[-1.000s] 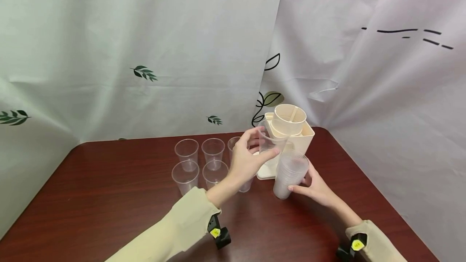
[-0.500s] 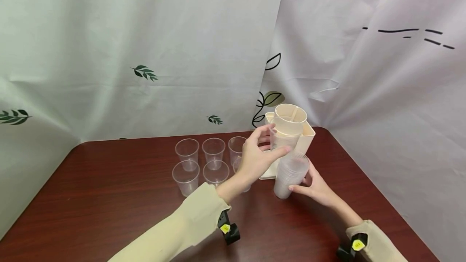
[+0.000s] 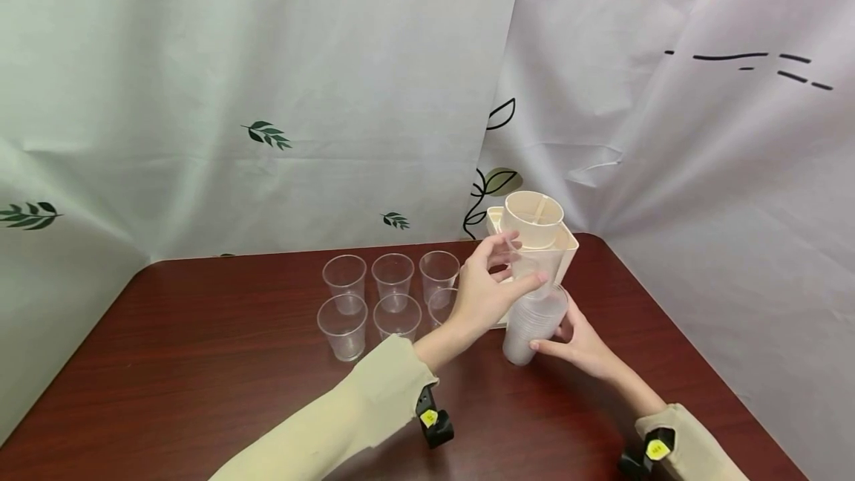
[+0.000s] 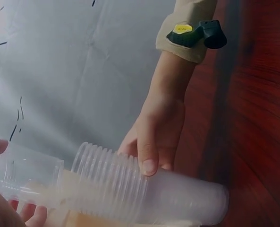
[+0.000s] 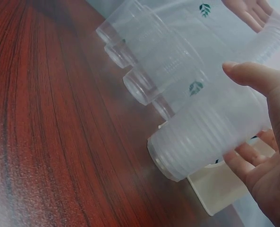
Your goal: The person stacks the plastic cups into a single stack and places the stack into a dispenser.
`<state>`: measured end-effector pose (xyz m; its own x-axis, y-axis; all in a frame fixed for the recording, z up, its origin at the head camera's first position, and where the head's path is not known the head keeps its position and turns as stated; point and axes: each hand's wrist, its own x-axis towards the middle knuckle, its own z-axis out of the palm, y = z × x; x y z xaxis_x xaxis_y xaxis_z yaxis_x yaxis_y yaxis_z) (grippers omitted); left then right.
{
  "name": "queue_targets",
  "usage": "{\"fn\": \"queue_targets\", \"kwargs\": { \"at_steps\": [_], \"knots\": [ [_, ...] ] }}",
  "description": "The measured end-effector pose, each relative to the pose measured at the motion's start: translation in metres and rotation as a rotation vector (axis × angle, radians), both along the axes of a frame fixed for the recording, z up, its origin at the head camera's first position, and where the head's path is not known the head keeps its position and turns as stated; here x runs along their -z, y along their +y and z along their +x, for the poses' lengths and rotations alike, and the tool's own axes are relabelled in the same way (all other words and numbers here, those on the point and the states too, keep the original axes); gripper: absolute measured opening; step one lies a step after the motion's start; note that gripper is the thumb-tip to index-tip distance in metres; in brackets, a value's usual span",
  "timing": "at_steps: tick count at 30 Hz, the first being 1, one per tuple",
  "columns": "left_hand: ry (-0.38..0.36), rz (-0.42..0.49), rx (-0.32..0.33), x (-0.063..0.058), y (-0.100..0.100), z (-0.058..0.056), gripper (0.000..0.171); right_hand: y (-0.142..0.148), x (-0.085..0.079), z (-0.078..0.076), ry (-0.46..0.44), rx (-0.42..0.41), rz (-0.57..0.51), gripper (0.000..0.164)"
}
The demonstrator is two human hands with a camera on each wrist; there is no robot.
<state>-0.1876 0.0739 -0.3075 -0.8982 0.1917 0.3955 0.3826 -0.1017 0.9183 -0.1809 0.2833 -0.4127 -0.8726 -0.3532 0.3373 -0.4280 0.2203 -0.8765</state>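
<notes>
My left hand [image 3: 482, 286] holds a single clear plastic cup [image 3: 532, 267] by its side, thumb on the near side and fingers on the far side. Directly below that cup is a tall stack of nested clear cups [image 3: 526, 332], tilted, gripped from the right by my right hand [image 3: 580, 344]. The left wrist view shows the single cup's base [image 4: 58, 182] right at the stack's rims [image 4: 90, 165]. In the right wrist view, the stack's lower end [image 5: 177, 149] slants close over the table, with my right thumb and fingers on opposite sides.
Several clear cups [image 3: 344, 325] stand upright in two rows left of my hands; my left hand partly covers one. Behind the stack stands a cream plastic holder [image 3: 564, 243] with a round cup-like top. The dark red table [image 3: 200, 362] meets pale patterned cloth [image 3: 374, 132] behind.
My left hand has moved right with the single cup, from beside the stack to over its mouth. The right hand and the stack have stayed nearly still.
</notes>
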Motion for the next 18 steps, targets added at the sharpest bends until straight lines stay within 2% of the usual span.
{"fn": "queue_targets", "kwargs": {
  "at_steps": [7,18],
  "knots": [
    [-0.013,-0.004,0.019,0.006,0.007,-0.001,0.061,-0.001,0.000,0.000,0.012,0.000,0.001,0.090],
    [-0.019,-0.033,-0.019,0.014,0.013,-0.002,0.062,0.000,0.001,-0.001,0.022,-0.005,-0.004,0.090]
  ]
}}
